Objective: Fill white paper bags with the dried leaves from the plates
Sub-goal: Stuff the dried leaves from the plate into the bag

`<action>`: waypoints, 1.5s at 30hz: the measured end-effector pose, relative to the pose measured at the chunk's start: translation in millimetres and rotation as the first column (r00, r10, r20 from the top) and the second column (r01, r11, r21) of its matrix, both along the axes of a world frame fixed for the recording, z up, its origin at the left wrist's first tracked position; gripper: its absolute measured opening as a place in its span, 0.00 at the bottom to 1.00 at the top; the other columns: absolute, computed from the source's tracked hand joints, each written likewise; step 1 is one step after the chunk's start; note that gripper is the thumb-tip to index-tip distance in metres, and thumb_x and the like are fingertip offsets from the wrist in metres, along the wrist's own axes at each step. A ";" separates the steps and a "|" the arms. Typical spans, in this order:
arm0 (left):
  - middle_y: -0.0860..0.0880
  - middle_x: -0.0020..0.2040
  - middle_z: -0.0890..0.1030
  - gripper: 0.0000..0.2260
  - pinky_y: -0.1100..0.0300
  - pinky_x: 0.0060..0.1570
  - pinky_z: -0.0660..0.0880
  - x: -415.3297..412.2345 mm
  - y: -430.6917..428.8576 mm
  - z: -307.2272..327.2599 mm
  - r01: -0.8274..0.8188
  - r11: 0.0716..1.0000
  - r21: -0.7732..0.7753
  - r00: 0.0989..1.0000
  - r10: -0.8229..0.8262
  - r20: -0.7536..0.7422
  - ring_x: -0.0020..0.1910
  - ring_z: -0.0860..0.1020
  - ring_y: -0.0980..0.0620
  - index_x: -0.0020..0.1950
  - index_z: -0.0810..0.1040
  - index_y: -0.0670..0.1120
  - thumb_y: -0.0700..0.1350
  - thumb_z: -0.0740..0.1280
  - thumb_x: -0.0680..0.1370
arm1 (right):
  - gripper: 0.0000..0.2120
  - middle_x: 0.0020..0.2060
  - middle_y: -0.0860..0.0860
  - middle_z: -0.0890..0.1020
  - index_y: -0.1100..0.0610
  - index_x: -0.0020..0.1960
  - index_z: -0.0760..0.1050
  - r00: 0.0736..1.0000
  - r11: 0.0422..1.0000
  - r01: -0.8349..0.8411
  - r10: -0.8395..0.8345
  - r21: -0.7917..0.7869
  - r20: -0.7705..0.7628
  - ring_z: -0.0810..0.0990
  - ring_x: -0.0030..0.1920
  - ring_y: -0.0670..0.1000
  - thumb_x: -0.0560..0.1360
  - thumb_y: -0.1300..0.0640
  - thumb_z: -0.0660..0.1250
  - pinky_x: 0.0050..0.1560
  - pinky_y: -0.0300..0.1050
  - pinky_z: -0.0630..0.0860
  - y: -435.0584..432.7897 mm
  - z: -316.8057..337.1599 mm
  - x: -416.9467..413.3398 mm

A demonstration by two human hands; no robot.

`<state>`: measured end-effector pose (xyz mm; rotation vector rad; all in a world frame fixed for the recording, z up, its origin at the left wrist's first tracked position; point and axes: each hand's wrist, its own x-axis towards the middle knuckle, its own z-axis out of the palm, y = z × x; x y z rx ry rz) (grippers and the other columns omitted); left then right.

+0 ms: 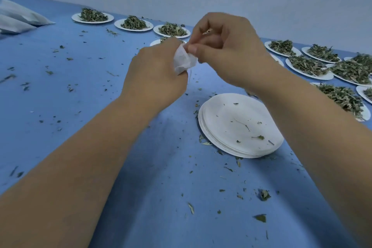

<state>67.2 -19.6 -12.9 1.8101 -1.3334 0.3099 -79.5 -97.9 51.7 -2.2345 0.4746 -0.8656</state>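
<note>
1. The step looks like working the mouth of a small white bag, held in the air above the blue table.
2. The left hand is wrapped round the bag, and the right hand pinches its top edge.
3. I can't tell if it's full. The next move probably needs dried leaves from the right.

Small crumpled white paper bag: held aloft, gripped in left hand, top pinched by right hand. Round white paper plates heaped with dried green leaves: rows along far counter edge. Stack of emptied white plates: nearer, right, scattered scraps.
</note>
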 end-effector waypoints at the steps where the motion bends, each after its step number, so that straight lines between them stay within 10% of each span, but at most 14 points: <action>1: 0.54 0.39 0.77 0.05 0.52 0.36 0.75 9.2 6.0 6.7 -0.031 0.999 -0.017 1.000 0.031 0.000 0.41 0.77 0.45 0.46 0.72 0.54 0.48 0.65 0.72 | 0.04 0.36 0.49 0.87 0.59 0.46 0.77 0.997 0.999 0.024 -0.027 0.039 0.077 0.81 0.35 0.42 0.76 0.66 0.69 0.38 0.40 0.78 -0.8 0.6 5.1; 5: 0.52 0.50 0.83 0.12 0.47 0.46 0.78 60.4 37.9 26.6 -0.127 0.987 -0.099 0.988 0.135 0.075 0.48 0.79 0.43 0.54 0.75 0.53 0.49 0.62 0.71 | 0.04 0.40 0.45 0.86 0.54 0.48 0.82 0.973 1.000 -0.009 0.005 -0.019 -0.230 0.80 0.37 0.44 0.76 0.60 0.70 0.35 0.38 0.74 3.1 -8.5 37.4; 10: 0.52 0.40 0.77 0.13 0.53 0.39 0.71 92.8 70.7 2.8 -0.277 0.958 -0.077 0.940 0.287 0.186 0.39 0.73 0.44 0.53 0.75 0.52 0.46 0.60 0.69 | 0.19 0.60 0.42 0.80 0.42 0.67 0.77 0.741 0.922 -0.317 0.094 -0.223 -0.665 0.80 0.53 0.44 0.76 0.45 0.73 0.49 0.35 0.71 27.4 -32.5 94.3; 13: 0.47 0.45 0.81 0.14 0.49 0.42 0.75 105.8 69.3 -11.6 -0.316 0.948 0.033 0.937 0.307 0.169 0.43 0.77 0.39 0.54 0.76 0.50 0.47 0.60 0.70 | 0.21 0.55 0.40 0.79 0.42 0.68 0.78 0.649 0.892 -0.380 0.069 -0.245 -0.758 0.75 0.46 0.40 0.76 0.45 0.73 0.47 0.33 0.67 33.6 -43.7 116.7; 22: 0.52 0.41 0.78 0.10 0.55 0.37 0.69 105.6 57.2 -20.6 -0.262 0.961 0.086 0.952 0.242 0.189 0.38 0.70 0.46 0.51 0.74 0.51 0.46 0.64 0.71 | 0.08 0.37 0.39 0.84 0.50 0.47 0.87 0.769 0.912 -0.332 0.114 -0.240 -0.629 0.77 0.37 0.31 0.74 0.61 0.73 0.39 0.22 0.68 30.8 -48.3 110.0; 28: 0.54 0.36 0.75 0.07 0.53 0.35 0.71 91.3 53.5 -18.2 -0.203 0.973 0.110 0.964 0.179 0.195 0.38 0.72 0.45 0.46 0.72 0.51 0.46 0.65 0.70 | 0.09 0.48 0.47 0.86 0.51 0.52 0.86 0.724 0.878 -0.369 0.067 -0.304 -0.686 0.81 0.49 0.47 0.79 0.49 0.69 0.54 0.44 0.76 45.3 -56.2 99.3; 37: 0.54 0.40 0.75 0.07 0.54 0.39 0.69 68.6 49.4 -10.7 -0.182 0.976 0.118 0.956 0.148 0.254 0.40 0.74 0.44 0.48 0.72 0.51 0.44 0.65 0.72 | 0.12 0.43 0.45 0.87 0.52 0.50 0.88 0.825 0.929 -0.233 0.032 -0.287 -0.564 0.80 0.43 0.40 0.75 0.65 0.69 0.43 0.23 0.69 44.2 -54.2 78.9; 45: 0.52 0.44 0.79 0.13 0.50 0.41 0.76 18.0 35.5 -1.9 -0.009 0.994 0.111 0.989 -0.007 0.150 0.43 0.75 0.43 0.57 0.75 0.52 0.47 0.66 0.73 | 0.11 0.39 0.46 0.81 0.53 0.43 0.77 0.986 0.982 0.165 -0.167 -0.097 -0.017 0.83 0.37 0.48 0.70 0.59 0.79 0.39 0.39 0.77 21.9 -17.9 1.0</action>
